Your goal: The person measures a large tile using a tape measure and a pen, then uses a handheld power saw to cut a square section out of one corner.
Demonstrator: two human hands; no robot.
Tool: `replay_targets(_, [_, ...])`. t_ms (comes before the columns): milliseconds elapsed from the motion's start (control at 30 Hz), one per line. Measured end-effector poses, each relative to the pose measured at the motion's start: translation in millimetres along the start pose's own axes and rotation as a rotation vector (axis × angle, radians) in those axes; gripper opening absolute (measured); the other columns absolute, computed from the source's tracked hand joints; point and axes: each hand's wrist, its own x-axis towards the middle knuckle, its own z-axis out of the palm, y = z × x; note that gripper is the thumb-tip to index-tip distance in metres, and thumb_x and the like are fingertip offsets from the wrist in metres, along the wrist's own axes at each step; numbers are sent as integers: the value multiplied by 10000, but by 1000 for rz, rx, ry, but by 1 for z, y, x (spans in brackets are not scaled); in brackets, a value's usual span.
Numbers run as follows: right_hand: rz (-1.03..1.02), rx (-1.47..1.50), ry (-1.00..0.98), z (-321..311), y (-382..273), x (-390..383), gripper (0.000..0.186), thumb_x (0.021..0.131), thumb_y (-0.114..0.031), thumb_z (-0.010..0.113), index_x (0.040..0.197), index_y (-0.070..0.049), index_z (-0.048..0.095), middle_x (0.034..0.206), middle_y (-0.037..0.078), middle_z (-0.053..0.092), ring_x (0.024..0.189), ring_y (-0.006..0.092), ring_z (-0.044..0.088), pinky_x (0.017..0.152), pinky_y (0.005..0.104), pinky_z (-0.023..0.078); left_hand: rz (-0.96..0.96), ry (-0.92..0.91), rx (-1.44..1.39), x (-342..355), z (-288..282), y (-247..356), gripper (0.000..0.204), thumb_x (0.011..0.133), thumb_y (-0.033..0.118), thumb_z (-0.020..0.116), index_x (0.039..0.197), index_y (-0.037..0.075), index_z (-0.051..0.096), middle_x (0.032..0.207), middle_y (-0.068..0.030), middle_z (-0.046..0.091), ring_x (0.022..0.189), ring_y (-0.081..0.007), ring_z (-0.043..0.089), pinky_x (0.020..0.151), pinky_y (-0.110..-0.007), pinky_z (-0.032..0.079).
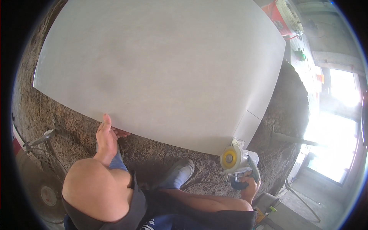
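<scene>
A large grey tile [165, 73] takes up most of the view, its near edge facing me. My left hand [107, 142] is at that edge, left of the middle, thumb up over the top face and fingers partly hidden at the underside. My right hand [250, 185] is wrapped round the handle of a hand-held tile cutter [243, 160] with a round yellow part on its side. The cutter's front rests at the near right corner of the tile. From there a thin line runs up the tile and meets a short cross line at the right edge.
Rough brown ground [69, 111] surrounds the tile. A standing fan [46, 191] is at the lower left. My shoe [179, 172] is close to the tile's near edge, with a cord [203, 183] beside it. A red bucket [279, 19] stands at the upper right, below hazy bright windows [331, 142].
</scene>
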Motion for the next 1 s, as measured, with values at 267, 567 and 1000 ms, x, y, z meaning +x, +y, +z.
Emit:
replay_targets(267, [-13,-34,-20,-4,0,3,242,625,-46,509,837,68,535,670,118,541,542,194,513,568,312,471,14,-4,11,0,4,4,590,985,553,368,1034,-5,554,830,-140,671,670,-219,633,621,-324,479])
replay_targets(567, [-12,6,-51,-9,5,4,215,664,-6,518,874,29,543,717,88,545,566,173,520,569,303,452,3,-8,9,1,5,7,573,996,534,353,1039,-2,551,824,-143,669,664,-225,633,615,-323,478])
replay_targets(1000, [-18,31,-47,-7,3,4,224,665,-9,523,885,30,542,719,97,551,569,175,516,577,307,454,11,-7,17,-1,10,15,578,992,543,356,1044,3,555,828,-136,669,667,-221,633,619,-325,478])
